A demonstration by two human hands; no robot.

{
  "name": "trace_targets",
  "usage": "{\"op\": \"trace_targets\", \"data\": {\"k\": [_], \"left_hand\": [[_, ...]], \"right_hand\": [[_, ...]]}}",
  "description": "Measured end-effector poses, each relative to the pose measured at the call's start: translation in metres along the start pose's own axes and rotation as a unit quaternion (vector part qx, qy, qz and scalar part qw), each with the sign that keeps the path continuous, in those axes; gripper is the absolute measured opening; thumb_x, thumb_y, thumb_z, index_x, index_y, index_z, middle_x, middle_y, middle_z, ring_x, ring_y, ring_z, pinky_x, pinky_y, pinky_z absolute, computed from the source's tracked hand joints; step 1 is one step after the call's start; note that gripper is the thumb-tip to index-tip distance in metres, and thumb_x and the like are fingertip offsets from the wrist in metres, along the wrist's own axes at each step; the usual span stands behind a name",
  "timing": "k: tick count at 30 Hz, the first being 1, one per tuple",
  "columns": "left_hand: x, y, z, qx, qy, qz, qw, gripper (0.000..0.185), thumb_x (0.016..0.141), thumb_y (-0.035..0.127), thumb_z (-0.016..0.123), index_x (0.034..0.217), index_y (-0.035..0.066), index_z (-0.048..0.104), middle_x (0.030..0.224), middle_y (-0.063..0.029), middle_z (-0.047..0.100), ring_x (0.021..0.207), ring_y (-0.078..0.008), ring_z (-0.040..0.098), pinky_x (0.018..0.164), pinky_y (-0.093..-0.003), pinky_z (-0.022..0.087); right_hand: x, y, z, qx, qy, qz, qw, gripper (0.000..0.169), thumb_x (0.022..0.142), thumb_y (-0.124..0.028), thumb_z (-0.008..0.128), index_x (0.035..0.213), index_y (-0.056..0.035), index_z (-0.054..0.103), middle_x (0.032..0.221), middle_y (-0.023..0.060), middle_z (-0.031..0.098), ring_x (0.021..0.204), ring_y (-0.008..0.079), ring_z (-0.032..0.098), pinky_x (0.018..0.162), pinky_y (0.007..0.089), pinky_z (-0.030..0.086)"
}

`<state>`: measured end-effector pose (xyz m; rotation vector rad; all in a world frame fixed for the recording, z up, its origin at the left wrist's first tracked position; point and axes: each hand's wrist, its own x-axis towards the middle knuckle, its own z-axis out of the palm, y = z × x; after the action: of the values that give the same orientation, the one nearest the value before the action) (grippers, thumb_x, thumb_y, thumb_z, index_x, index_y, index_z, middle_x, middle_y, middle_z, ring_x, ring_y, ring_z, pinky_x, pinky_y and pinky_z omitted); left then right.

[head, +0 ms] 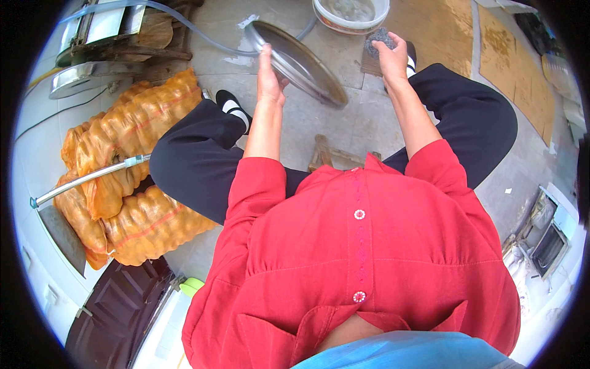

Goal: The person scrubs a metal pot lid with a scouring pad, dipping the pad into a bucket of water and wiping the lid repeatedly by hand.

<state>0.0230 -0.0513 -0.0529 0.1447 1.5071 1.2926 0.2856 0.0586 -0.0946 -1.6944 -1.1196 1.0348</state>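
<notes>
My left hand (pixel 271 78) grips the near rim of a large round metal lid or shallow pan (pixel 302 62), which is tilted up over the floor. Which of the two it is, I cannot tell. To the right, my right hand (pixel 393 57) pinches a grey steel-wool scouring pad (pixel 380 42), apart from the metal piece. Just beyond the pad stands a white plastic tub (pixel 352 26) with cloudy liquid in it.
Orange mesh sacks of produce (pixel 152 221) lie at the left, with a metal pole (pixel 92 179) across them. A clear hose (pixel 193 28) runs behind the metal piece. Below my arms is a wooden stool (pixel 321 152). Brown boards (pixel 511 64) lie at right.
</notes>
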Motion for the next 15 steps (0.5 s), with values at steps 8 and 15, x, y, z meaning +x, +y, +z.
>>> {"op": "trace_targets", "data": {"k": [8, 15], "left_hand": [[-0.056, 0.021, 0.035, 0.504, -0.031, 0.256, 0.824, 0.127, 0.061, 0.057, 0.087, 0.153, -0.004, 0.025, 0.138, -0.0288, 0.048, 0.131, -0.0407, 0.046, 0.110, -0.0461, 0.038], [-0.059, -0.030, 0.029, 0.626, -0.020, 0.374, 0.684, 0.127, 0.055, 0.054, 0.091, 0.151, -0.002, 0.031, 0.118, -0.0193, 0.050, 0.110, -0.0346, 0.048, 0.097, -0.0464, 0.041]], "right_hand": [[-0.003, -0.044, -0.003, 0.147, 0.005, 0.028, 0.989, 0.057, 0.078, -0.009, 0.071, 0.131, 0.0048, 0.054, 0.114, 0.0136, 0.064, 0.102, 0.0190, 0.061, 0.090, 0.0311, 0.048], [-0.003, -0.021, -0.003, 0.020, -0.016, -0.020, 0.999, 0.050, 0.072, -0.017, 0.074, 0.120, -0.0024, 0.066, 0.115, 0.0150, 0.061, 0.111, 0.0274, 0.058, 0.097, 0.0342, 0.048]]}}
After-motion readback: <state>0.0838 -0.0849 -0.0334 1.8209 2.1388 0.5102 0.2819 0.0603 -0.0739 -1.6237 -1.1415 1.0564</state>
